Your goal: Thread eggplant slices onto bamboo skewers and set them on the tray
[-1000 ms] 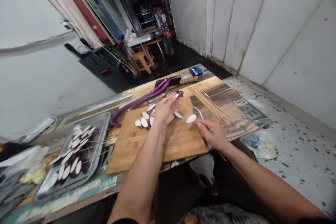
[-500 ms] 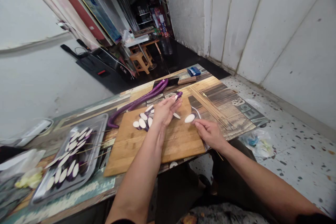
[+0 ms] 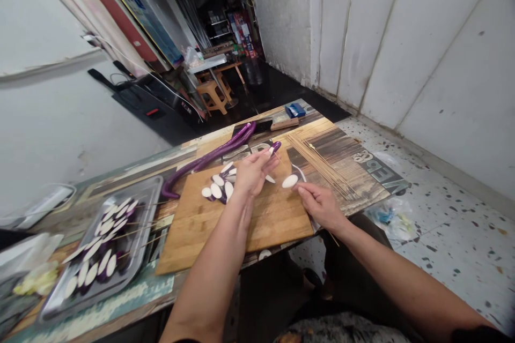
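Observation:
Over the right part of the wooden cutting board [image 3: 193, 241], my right hand [image 3: 322, 206] is closed on a thin bamboo skewer [image 3: 335, 239], whose end pokes out below the fist. A white oval eggplant slice [image 3: 289, 181] with purple skin sits at the skewer's other end. My left hand [image 3: 253, 171] pinches a purple-skinned eggplant slice [image 3: 275, 148] at its fingertips. Beneath and left of that hand lies a pile of eggplant slices [image 3: 217, 187], partly covered by the wrist. Whole long purple eggplants [image 3: 209, 158] stretch behind the board.
Left of the board, a metal tray [image 3: 137, 262] holds skewered eggplant slices. Loose skewers [image 3: 322, 163] lie on the right of the table. A knife with a wooden handle [image 3: 285, 124] and a blue box [image 3: 295, 110] are at the far edge. Plastic bags [image 3: 28, 257] rest far left.
The whole view has shifted slightly to the left. Both hands keep nearly the same pose, with the same slice and skewer in them.

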Motion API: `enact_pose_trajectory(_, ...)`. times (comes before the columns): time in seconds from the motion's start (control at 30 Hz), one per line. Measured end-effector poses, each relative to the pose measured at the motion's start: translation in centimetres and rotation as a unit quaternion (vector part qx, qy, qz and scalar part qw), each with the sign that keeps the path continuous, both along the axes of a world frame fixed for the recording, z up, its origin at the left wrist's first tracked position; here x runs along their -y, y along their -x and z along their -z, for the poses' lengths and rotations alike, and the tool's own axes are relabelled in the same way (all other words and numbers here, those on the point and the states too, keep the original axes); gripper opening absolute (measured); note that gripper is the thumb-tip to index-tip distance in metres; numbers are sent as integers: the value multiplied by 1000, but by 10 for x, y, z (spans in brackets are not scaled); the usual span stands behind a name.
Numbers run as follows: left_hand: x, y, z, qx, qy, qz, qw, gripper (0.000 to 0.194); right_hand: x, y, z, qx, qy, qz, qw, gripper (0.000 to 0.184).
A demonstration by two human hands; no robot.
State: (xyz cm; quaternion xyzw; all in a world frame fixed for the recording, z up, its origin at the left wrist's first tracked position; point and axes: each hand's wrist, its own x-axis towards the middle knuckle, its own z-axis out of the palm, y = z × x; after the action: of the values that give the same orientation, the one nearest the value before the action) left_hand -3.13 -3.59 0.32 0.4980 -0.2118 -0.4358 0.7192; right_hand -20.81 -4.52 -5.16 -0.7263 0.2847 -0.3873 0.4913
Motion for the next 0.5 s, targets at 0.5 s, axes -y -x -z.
enact_pose_trajectory(0.5, -1, 28, 7, 20, -25, 67, 997, 25, 19, -3, -6, -1, 53, 37, 998, 30)
